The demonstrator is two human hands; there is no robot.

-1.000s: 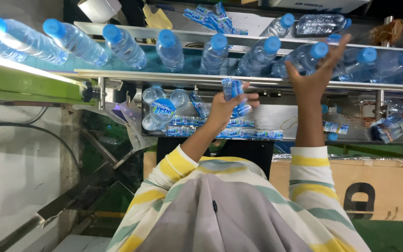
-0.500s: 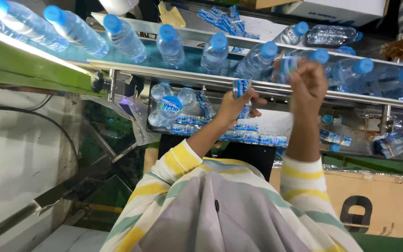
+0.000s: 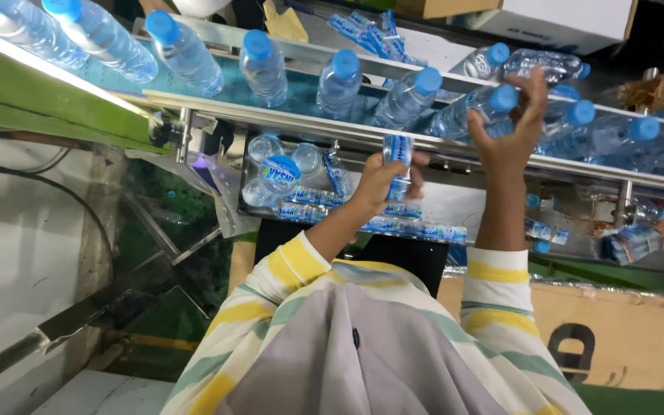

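Clear water bottles with blue caps lie on a metal conveyor running across the top. My left hand is just below the conveyor rail, closed on a small blue and white label sleeve held upright. My right hand reaches over the rail, its fingers curled around one lying bottle. Both arms wear yellow, white and green striped sleeves.
Under the rail, a tray holds loose blue label sleeves and a few bottles. More sleeves lie behind the conveyor. A green frame is at left, cardboard boxes lower right, and a white box at the top.
My right hand was spread open above the bottles and has come down and closed around one bottle. My left hand still holds the label sleeve and has stayed close under the rail.
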